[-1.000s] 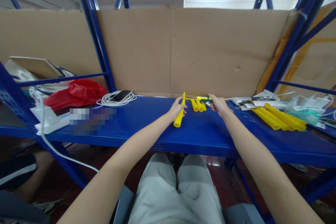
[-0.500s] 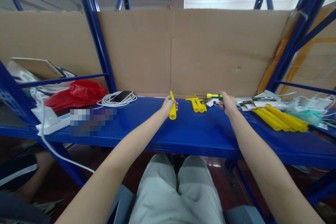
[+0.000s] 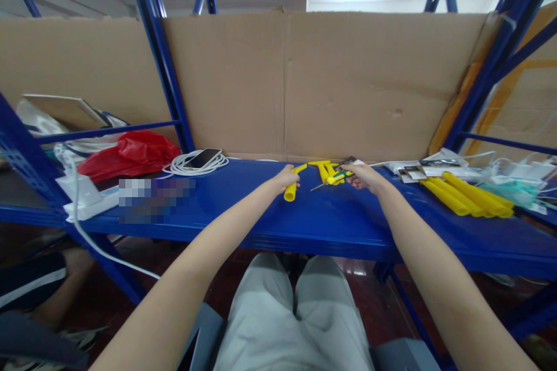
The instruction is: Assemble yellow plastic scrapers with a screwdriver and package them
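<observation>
My left hand [image 3: 285,177] is closed around a yellow T-shaped plastic piece [image 3: 290,193], its round tube end hanging below the fingers and its thin bar sticking out to the right. A screwdriver [image 3: 338,177] with a yellow and green handle is gripped in my right hand [image 3: 362,176]. Its thin shaft slants down and left toward the yellow piece, with a gap between them. Behind the screwdriver, more yellow T-shaped pieces [image 3: 322,169] lie on the blue shelf [image 3: 322,214], partly covered by the handle and my fingers.
Several yellow tubes [image 3: 467,196] lie side by side at the right, near small packets [image 3: 413,173]. At left sit a phone [image 3: 206,157] on a coiled white cable [image 3: 178,167], a red plastic bag [image 3: 133,153] and a white power strip [image 3: 98,203]. Cardboard [image 3: 339,87] closes the back.
My right hand has moved left and slightly down, and the screwdriver's tip now points down-left. In my left hand the yellow piece has turned, its thin bar swinging to the right.
</observation>
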`<control>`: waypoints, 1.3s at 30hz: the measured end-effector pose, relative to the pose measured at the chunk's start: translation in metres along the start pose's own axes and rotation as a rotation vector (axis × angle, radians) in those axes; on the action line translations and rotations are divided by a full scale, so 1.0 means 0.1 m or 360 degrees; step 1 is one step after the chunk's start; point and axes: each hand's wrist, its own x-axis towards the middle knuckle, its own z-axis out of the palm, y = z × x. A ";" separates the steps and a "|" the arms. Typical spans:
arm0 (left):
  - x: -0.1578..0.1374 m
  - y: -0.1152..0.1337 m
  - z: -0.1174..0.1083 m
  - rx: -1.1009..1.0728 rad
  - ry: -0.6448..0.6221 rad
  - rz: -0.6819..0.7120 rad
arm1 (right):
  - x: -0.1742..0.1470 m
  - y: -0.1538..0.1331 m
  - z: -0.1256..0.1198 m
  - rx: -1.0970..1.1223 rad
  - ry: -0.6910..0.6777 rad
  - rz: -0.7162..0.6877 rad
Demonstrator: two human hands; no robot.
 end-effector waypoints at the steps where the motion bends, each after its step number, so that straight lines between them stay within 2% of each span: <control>1: 0.01 -0.03 0.02 0.0061 0.0010 0.0009 | 0.01 0.02 -0.01 -0.0053 -0.0056 0.0006; 5: 0.03 -0.08 0.08 0.0328 0.0098 0.0115 | 0.00 0.07 -0.02 -0.0355 -0.0217 -0.0046; 10: 0.04 -0.08 0.13 0.0608 0.0194 0.0177 | -0.02 0.09 -0.03 -0.0679 -0.0247 -0.0148; 16: 0.07 -0.05 0.14 0.0758 0.0309 0.0243 | 0.05 0.12 -0.05 -0.0842 -0.0051 -0.0279; 21: 0.09 0.03 0.09 0.0691 0.0215 0.0359 | 0.10 0.12 -0.05 -0.1069 0.0135 -0.0432; 25: 0.08 0.08 -0.03 0.0978 0.0104 0.0567 | 0.13 0.12 -0.06 -0.1237 0.0233 -0.0567; 28: 0.05 0.10 -0.17 0.1319 0.0055 0.0777 | 0.16 0.13 -0.08 -0.1350 0.0328 -0.0540; 31: 0.03 0.08 -0.29 0.1493 0.0052 0.0902 | 0.16 0.13 -0.11 -0.1436 0.0445 -0.0451; 34: 0.02 0.01 -0.35 0.1500 0.0157 0.0965 | 0.15 0.11 -0.11 -0.1516 0.0510 -0.0432; 39: 0.03 -0.13 -0.34 0.1363 0.0259 0.0958 | 0.33 0.01 -0.19 -0.1868 0.0449 -0.0414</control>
